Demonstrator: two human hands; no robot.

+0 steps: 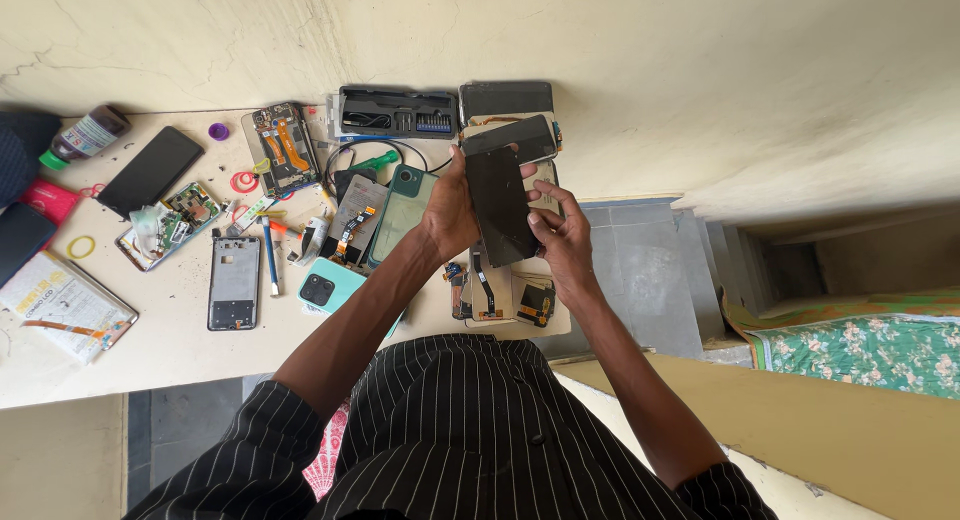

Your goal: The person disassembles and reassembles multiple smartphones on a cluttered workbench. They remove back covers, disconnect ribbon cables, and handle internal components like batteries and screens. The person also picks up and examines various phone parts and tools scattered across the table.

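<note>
Starting at the far left of the frame, I see a brown bottle with a green cap [85,136] in the upper left, a dark phone [150,170] lying face down beside it, and an opened phone with its circuit board showing [170,223] just below. Further right on the pale table [150,350] lies a bare phone frame [234,282], then a teal back cover [330,286] and a green phone back [400,212]. Near the middle, my left hand [448,212] grips the left edge of a black phone screen panel [500,205], held upright off the table. My right hand [562,232] pinches its right edge, fingers curled on it. Both hands are clamped on the panel, which sits between them. Behind it, along the wall, rests a black screwdriver bit case [397,112].
</note>
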